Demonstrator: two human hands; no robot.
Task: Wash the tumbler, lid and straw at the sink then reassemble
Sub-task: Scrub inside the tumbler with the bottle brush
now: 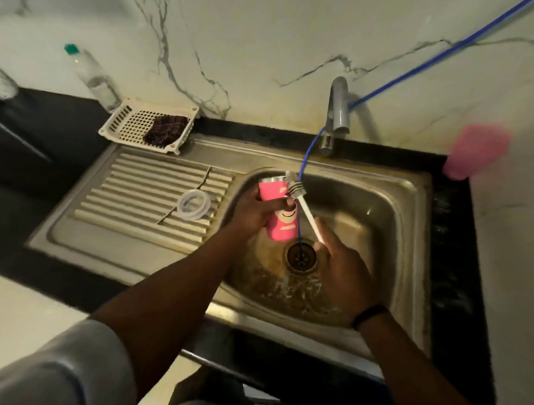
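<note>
Tumbler [280, 215] tilted over the sink [410, 225], open rim up and away, sits wrapped in the left hand [253, 212], while just to its right the right hand [338, 262] grips a bottle brush [302, 203] whose bristled head meets the rim, handle slanting down-right.

The dark desk [64, 153] carries a steel sink [113, 227]; a clear lid [194, 204] lies on its ribbed drainboard, a white basket [123, 124] behind.
</note>
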